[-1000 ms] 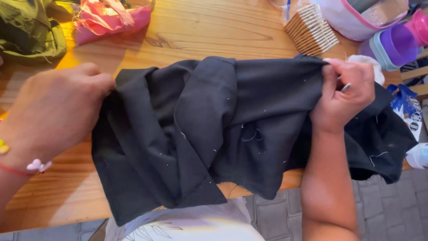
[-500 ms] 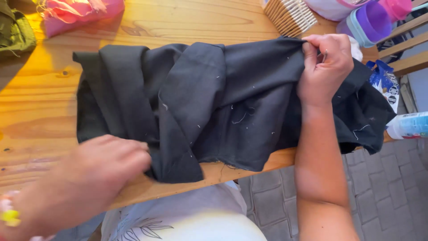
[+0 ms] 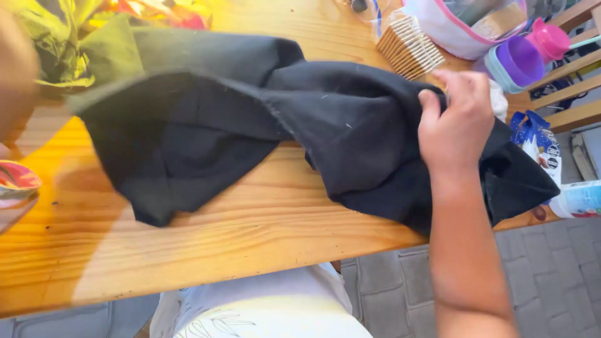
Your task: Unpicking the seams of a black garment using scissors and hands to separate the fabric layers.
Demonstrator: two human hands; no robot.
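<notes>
Black cloth spread across the wooden bench, one end in my grip.

My right hand has its fingers closed on a bunch of the fabric at the right end, near the stack of woven coasters. My left hand is a blur at the frame's left edge; I cannot tell whether it grips anything. To do this well, I'd judge, keep the right end pinned firmly and draw the cloth flat and even, clear of the purple-lidded container.
</notes>
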